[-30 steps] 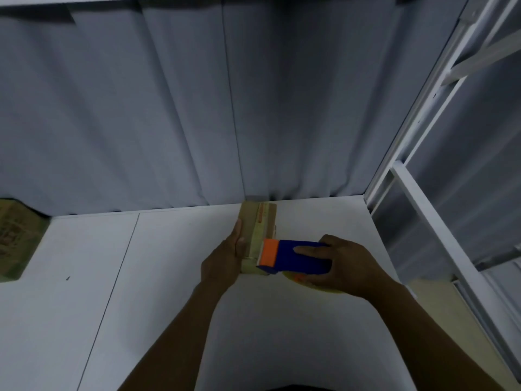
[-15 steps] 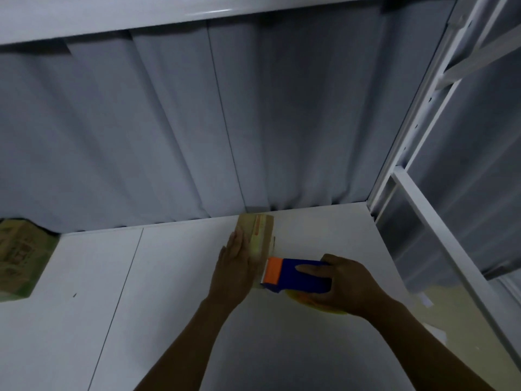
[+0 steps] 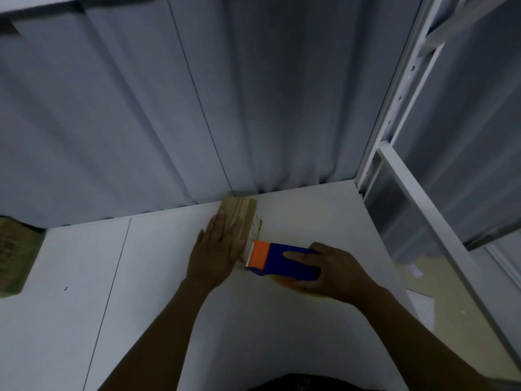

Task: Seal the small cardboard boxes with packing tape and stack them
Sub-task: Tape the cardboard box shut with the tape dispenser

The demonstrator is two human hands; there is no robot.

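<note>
Flat fingers of the left hand press down on the small box, while the right hand holds the blue tape tool against it on the white table.

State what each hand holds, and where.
The right hand grips the tape dispenser by its blue body. The left hand holds nothing, pressing flat on the box.

Curtain behind box; rack post R.
</note>
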